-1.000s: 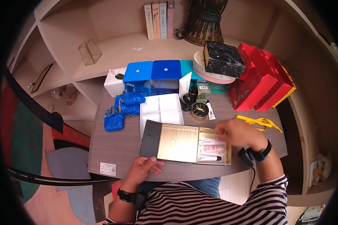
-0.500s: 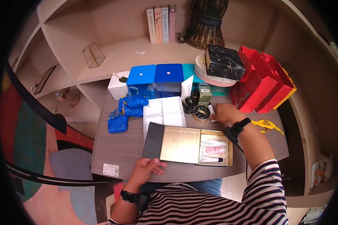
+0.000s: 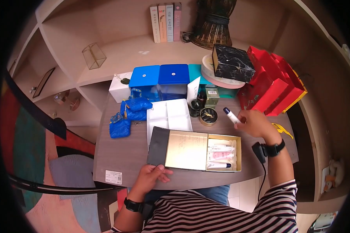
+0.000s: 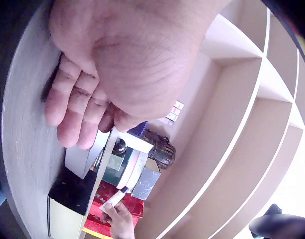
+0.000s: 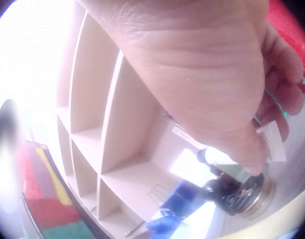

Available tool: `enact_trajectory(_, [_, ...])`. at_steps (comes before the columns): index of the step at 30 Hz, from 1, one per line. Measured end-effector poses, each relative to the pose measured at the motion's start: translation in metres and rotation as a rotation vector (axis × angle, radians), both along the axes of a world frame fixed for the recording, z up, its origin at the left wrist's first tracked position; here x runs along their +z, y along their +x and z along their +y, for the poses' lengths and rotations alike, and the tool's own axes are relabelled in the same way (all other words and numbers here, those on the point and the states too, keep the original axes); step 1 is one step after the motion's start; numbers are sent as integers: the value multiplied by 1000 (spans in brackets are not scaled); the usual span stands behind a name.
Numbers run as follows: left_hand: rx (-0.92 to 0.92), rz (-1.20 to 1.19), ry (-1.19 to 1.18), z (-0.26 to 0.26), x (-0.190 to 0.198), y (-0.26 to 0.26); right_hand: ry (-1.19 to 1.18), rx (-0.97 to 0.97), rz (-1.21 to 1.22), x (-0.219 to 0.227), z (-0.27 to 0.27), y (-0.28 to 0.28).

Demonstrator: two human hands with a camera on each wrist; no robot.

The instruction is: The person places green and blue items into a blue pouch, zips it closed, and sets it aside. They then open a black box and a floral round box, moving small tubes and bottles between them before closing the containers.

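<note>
My right hand [image 3: 256, 123] pinches a small white tube [image 3: 232, 116] with a dark blue cap, raised above the table to the right of a round jar [image 3: 208, 116] with a black and gold lid. Below it lies an open box [image 3: 238, 153] with a gold-lined lid [image 3: 186, 149] folded out to the left. Inside are several tubes, among them a pink tube [image 3: 221, 155] and a white tube [image 3: 217, 166] with a dark cap. At the lid's lower left edge rests my left hand [image 3: 149, 178]; its fingers look extended in the left wrist view.
Behind the box stand a white divided tray [image 3: 175, 110], dark jars [image 3: 195, 108] and a small green box [image 3: 211, 97]. Blue pouches [image 3: 120, 128] lie left. Red paper bags [image 3: 266, 87] and a yellow ribbon [image 3: 282, 131] are at the right. Blue boxes [image 3: 174, 74] line the back.
My right hand moved from over the box to the white tube beside the round jar, picked it up, and drew it back to the right. My left hand stayed at the lid's edge.
</note>
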State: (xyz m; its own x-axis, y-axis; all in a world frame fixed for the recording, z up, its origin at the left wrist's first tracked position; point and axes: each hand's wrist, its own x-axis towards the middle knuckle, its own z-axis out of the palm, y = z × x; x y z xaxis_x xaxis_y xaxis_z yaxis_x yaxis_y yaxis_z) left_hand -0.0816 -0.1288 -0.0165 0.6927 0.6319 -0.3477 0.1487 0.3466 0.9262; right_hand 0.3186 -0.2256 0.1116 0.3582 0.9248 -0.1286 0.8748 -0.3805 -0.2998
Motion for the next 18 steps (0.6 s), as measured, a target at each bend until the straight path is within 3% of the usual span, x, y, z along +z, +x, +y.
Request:
enact_trajectory(3, [18,-4,7,-3,1,-1,0,101,169,11,-27,-21])
enact_trajectory(6, [30,-19,15,-2,12,1,22,230,127,-10,-40,-30])
enact_trajectory(10, [59,-80,60,-2,37,5,119,220,37,-39,-45,-35])
enact_trajectory(14, [43,-79,129,-5,63,14,388,-20,122,-46,-55,-38])
enact_trajectory(16, [16,70,308,-4,68,16,453,-135,215,-52,-67,-38])
enact_trajectory(18, [2,49,461,-9,83,29,542,-309,358,-61,-81,-41])
